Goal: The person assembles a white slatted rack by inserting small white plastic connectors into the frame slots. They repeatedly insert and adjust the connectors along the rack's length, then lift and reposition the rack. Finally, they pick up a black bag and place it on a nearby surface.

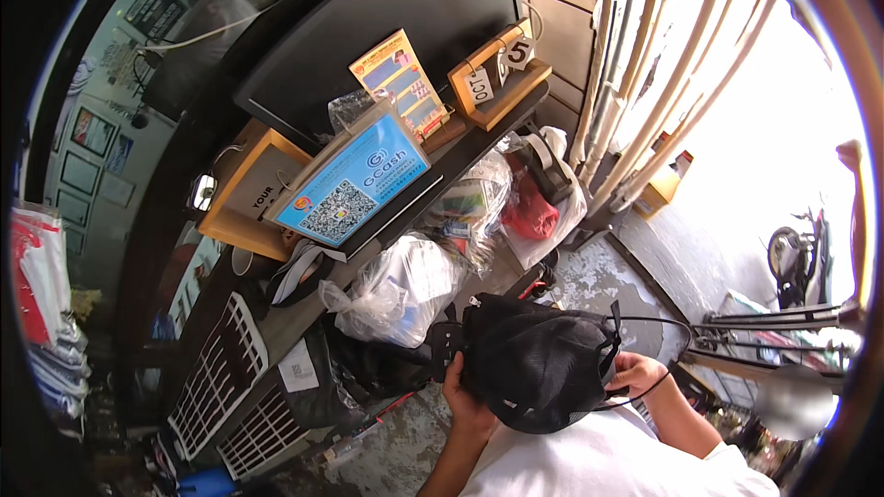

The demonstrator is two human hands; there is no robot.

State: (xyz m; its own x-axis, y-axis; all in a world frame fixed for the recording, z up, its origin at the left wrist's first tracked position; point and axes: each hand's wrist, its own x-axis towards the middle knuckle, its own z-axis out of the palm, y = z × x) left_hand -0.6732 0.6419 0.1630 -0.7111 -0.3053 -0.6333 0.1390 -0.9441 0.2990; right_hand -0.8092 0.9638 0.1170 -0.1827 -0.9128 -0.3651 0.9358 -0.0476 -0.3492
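Note:
In front of my white-shirted chest I hold a black cap point(539, 364), soft and partly mesh-like, between both hands. My left hand point(467, 400) is closed on its left side, below a black strap end point(446, 339) with holes. My right hand point(638, 375) pinches the right edge, where a small black tie hangs. A thin black cord point(683, 327) loops out to the right past my right fingers; I cannot tell what its ends join. The fingers behind the cap are hidden.
Beyond the cap, plastic bags point(405, 285) fill a ledge. Above them stand a dark monitor point(387, 28), a blue payment sign point(354, 179) and a wooden calendar stand point(502, 110). Pale poles point(663, 83) lean at the right; white grilles point(221, 373) lie lower left.

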